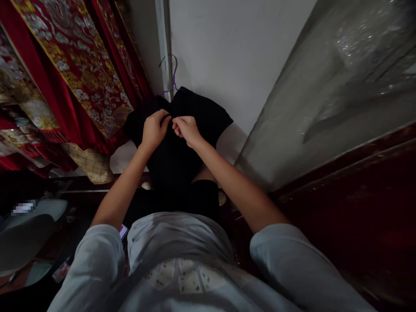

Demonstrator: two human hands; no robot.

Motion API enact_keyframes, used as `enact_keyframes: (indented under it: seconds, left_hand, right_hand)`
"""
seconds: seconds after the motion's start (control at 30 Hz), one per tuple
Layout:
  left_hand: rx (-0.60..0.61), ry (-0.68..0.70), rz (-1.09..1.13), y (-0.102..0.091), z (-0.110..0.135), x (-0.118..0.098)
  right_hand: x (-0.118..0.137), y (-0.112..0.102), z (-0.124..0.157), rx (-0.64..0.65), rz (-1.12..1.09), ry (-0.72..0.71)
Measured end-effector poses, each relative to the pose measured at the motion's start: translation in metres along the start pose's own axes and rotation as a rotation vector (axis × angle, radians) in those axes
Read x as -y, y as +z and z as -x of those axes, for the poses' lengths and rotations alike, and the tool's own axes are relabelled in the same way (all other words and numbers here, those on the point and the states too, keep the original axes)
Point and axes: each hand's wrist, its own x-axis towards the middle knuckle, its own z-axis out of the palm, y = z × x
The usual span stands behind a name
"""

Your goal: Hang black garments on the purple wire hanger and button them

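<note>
A black shirt (198, 110) hangs from a purple hanger (176, 71) against the white wall. My left hand (155, 128) pinches the cloth at the front, just below the collar. Close beside it, my right hand (186, 129) is closed on the same front edge, thumb and forefinger pressed together. The two sets of fingertips almost meet. Whether a button lies between them is too small and dark to tell. The lower part of the shirt drops in dark folds toward my lap.
Red embroidered costumes (87, 73) with gold and silver patterns hang at the left. A metal pole (164, 39) runs down the wall behind the hanger. Clear plastic sheeting (360, 52) covers the right side, above a dark red surface (364, 208). A grey chair (29, 234) stands lower left.
</note>
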Motion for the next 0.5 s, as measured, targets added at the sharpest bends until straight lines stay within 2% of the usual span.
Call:
enact_keyframes:
  seconds: [0.13, 0.23, 0.37, 0.5]
  left_hand:
    - [-0.122, 0.033, 0.001, -0.011, -0.026, 0.002]
    - [-0.18, -0.007, 0.104, -0.013, -0.029, 0.004]
    - [-0.1, -0.136, 0.184, 0.002, 0.008, 0.011]
    - [0.101, -0.206, 0.117, 0.034, 0.051, 0.02]
  right_hand:
    - [-0.021, -0.001, -0.004, -0.029, 0.085, 0.035]
    - [-0.032, -0.002, -0.003, -0.027, 0.068, 0.112]
    - [-0.031, -0.006, -0.001, -0.041, -0.024, 0.178]
    - [-0.027, -0.007, 0.002, 0.017, -0.092, 0.273]
